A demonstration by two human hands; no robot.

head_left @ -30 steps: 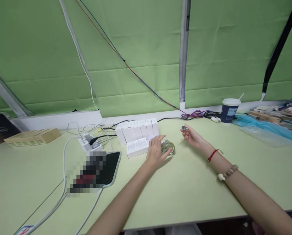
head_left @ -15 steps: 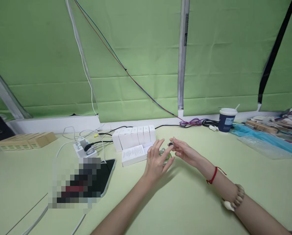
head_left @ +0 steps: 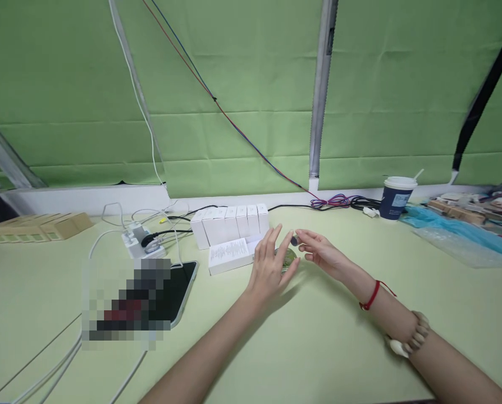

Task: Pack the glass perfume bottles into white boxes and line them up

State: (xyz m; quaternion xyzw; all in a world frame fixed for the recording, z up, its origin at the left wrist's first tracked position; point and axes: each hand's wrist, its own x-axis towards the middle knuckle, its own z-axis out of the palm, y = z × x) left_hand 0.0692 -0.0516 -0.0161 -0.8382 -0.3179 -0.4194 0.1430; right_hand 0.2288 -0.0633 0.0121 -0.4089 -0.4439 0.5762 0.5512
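Note:
Between the fingertips of my right hand is a small dark round piece, its flat face turned partly towards me. My left hand has its fingers spread, the index fingertip close beside that piece. Behind and under the left fingers sits a clear, greenish round object, which looks like glass or clear plastic. Those fingers hide much of it, and whether they touch it I cannot tell. Just left of the hand lies a flat white box with printed text, in front of a row of white boxes.
To the left are a tablet, partly pixelated, a power strip with cables, and cardboard boxes. At the back right stands a lidded paper cup beside blue plastic and a cable bundle.
The view has tilted and shifted slightly. The dark piece in my right fingers has turned, showing more of its round face. My left hand stays spread beside the clear object.

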